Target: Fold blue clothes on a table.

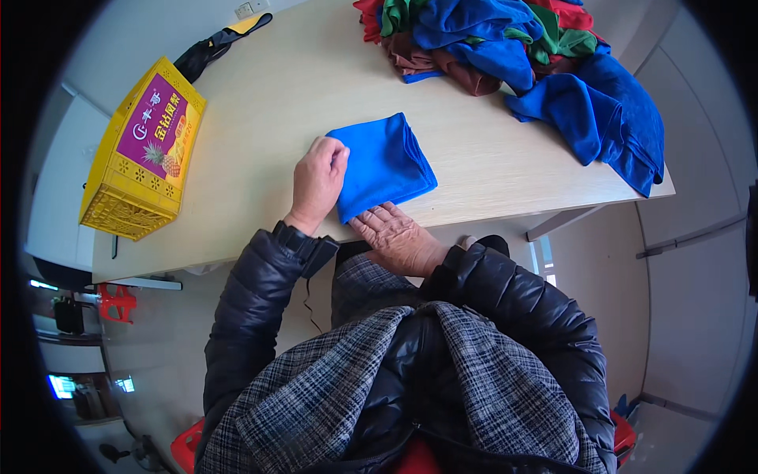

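Observation:
A blue cloth (383,162), folded into a thick rough square, lies near the front edge of the table. At its left side my left hand (318,178) is closed, fingers curled over the cloth's edge. My right hand (395,239) lies palm down along the near edge of the cloth, fingers stretched out and close together, the fingertips touching the fabric. The cloth's folded layers show along its right side.
A loose heap of blue, green, red and brown cloths (482,39) covers the far right, one blue cloth (604,118) hanging over the table's right edge. A yellow box (146,150) stands at the left, a black-and-yellow item (217,51) behind it. The pale wooden table (260,126) bears them all.

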The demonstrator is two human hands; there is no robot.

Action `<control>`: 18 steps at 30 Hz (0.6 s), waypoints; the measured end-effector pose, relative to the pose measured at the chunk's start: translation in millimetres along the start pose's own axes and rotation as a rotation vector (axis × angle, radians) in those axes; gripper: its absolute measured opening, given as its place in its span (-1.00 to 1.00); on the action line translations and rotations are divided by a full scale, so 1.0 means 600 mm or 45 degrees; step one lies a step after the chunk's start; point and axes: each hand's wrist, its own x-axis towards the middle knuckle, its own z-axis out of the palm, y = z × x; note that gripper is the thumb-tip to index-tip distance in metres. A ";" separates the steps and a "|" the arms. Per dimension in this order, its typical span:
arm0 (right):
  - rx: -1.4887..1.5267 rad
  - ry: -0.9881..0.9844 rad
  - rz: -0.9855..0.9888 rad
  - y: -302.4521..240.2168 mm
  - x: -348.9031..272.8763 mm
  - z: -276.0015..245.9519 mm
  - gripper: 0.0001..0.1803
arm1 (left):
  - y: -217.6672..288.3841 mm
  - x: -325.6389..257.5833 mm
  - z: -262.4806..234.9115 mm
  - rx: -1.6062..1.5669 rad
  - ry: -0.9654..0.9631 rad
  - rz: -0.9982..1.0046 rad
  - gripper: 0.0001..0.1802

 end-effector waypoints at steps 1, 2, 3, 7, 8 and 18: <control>0.004 -0.001 -0.009 -0.001 0.001 0.000 -0.22 | -0.007 -0.015 0.004 0.005 0.005 -0.007 -0.62; 0.000 0.004 -0.010 -0.002 0.001 -0.001 -0.25 | -0.025 -0.031 0.023 0.110 0.007 0.109 -0.58; -0.005 0.009 -0.010 -0.002 0.000 -0.002 -0.27 | -0.041 -0.045 0.042 0.215 0.011 0.225 -0.52; 0.261 -0.668 0.182 -0.027 0.061 -0.120 -0.35 | -0.053 -0.063 0.059 0.395 -0.123 0.223 -0.35; 0.391 -1.001 0.284 -0.027 0.075 -0.145 -0.38 | -0.051 -0.066 0.060 0.433 -0.191 0.172 -0.29; -0.241 0.131 0.410 0.118 0.118 -0.008 -0.40 | -0.043 -0.067 0.073 0.491 -0.168 0.070 -0.26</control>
